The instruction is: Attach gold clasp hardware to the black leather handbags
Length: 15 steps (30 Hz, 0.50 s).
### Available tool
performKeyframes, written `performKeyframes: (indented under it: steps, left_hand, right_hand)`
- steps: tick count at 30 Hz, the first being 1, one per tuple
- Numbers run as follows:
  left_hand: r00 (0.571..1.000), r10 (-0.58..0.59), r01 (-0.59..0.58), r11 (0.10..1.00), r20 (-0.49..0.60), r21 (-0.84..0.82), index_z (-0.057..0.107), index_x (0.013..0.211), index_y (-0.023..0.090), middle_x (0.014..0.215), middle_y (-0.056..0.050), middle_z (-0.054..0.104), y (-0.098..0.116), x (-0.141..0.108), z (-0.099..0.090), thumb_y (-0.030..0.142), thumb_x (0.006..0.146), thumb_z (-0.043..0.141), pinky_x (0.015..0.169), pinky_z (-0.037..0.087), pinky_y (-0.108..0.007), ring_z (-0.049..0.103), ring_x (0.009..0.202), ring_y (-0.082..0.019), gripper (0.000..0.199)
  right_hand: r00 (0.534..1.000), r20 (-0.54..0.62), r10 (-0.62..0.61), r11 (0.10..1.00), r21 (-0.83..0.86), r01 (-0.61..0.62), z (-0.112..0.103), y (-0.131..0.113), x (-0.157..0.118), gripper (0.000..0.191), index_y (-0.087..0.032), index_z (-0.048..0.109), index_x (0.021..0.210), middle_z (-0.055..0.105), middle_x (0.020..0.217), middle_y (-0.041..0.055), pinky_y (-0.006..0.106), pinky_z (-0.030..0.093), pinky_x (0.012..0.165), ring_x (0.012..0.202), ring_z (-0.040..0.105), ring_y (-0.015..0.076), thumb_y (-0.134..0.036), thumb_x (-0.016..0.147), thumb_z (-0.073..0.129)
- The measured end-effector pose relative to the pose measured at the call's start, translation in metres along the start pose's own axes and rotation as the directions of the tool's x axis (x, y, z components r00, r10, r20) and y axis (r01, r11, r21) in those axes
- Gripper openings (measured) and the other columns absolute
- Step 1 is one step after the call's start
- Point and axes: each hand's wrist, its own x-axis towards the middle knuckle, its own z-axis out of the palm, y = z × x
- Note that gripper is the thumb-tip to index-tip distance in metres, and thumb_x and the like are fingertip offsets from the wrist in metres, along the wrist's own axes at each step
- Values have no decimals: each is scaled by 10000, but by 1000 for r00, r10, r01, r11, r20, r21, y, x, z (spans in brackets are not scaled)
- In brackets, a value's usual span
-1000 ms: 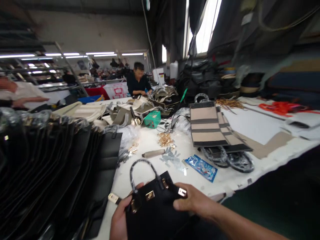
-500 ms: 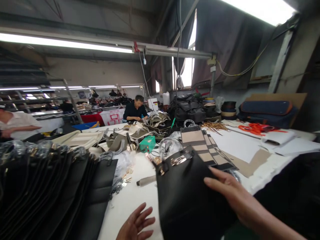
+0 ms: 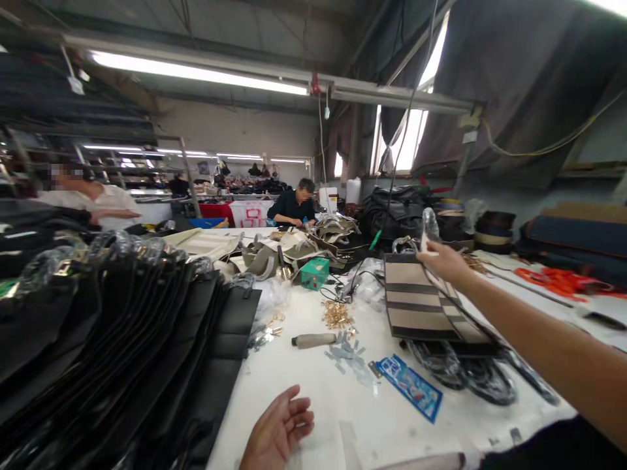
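My left hand (image 3: 280, 427) hovers palm-up over the white table near its front edge, fingers loosely curled and apart, holding nothing. My right hand (image 3: 443, 262) reaches to the right and grips the plastic-wrapped handle (image 3: 430, 227) of a beige and dark striped bag panel (image 3: 416, 294). That panel lies among others on the table, with more wrapped handles (image 3: 490, 382) beneath it. Between the hands are a blue packet (image 3: 410, 386), grey strips (image 3: 350, 359), a grey-wrapped tool (image 3: 314, 340) and a pile of gold-coloured metal pieces (image 3: 337, 314).
Many black bags (image 3: 147, 326) stand in a row at the left. A green box (image 3: 315, 273) with wires is behind the metal pieces. Orange straps (image 3: 563, 281) lie at the right. One person (image 3: 295, 205) sits across the table, another (image 3: 105, 202) at the left.
The black bag that was under my right hand is out of sight, uncovering the packet and strips. My right hand has moved up to the striped bag's handle. The view has shifted left.
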Motion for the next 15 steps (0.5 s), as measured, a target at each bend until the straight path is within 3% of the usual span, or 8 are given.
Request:
performKeyframes:
  steps: [3,5,6,8,10,15]
  left_hand:
    - [998,54,-55,998,-32,-20,699,1049,151,928,-140,738,-4,-5,-1,388,729,767,804,505,-402,690,804,-257,405]
    - [996,72,-73,997,-44,-27,694,1051,143,911,-137,735,-5,-6,0,370,749,753,784,500,-393,687,775,-247,382]
    - [997,69,-70,997,-42,-26,694,1048,139,904,-138,733,-5,-6,1,366,761,744,772,497,-389,685,766,-244,370]
    - [999,49,-50,999,-22,-17,693,1045,135,908,-143,729,-3,-5,4,364,780,729,763,492,-387,684,768,-245,352]
    - [1000,23,-23,1000,4,-11,690,1048,139,918,-143,725,-1,-3,6,361,788,725,768,488,-390,683,781,-247,344]
    - [999,-18,19,999,26,-34,693,1024,145,880,-127,724,-5,3,-2,359,773,743,737,484,-366,687,754,-240,334]
  right_hand:
    - [990,129,-51,999,19,49,69,-14,-37,435,-76,694,1081,679,1086,204,451,483,882,1020,630,353,-371,770,620]
    - [957,244,-158,987,77,143,99,-32,-75,355,-154,711,1054,702,1029,121,380,504,859,947,659,281,-374,794,609]
    - [920,312,-238,970,132,206,110,-44,-95,298,-213,718,1030,707,1019,69,333,512,839,915,667,236,-385,818,598]
    - [794,414,-446,892,277,357,129,-73,-128,250,-272,712,1049,696,1069,35,317,504,849,921,661,207,-368,884,550]
    - [710,447,-545,837,347,423,151,-104,-149,237,-275,712,1063,697,1072,38,323,483,888,968,647,215,-338,879,576]
    - [672,553,-492,866,392,311,233,-156,-157,254,-249,734,1053,711,1067,55,336,474,901,1000,647,241,-324,825,651]
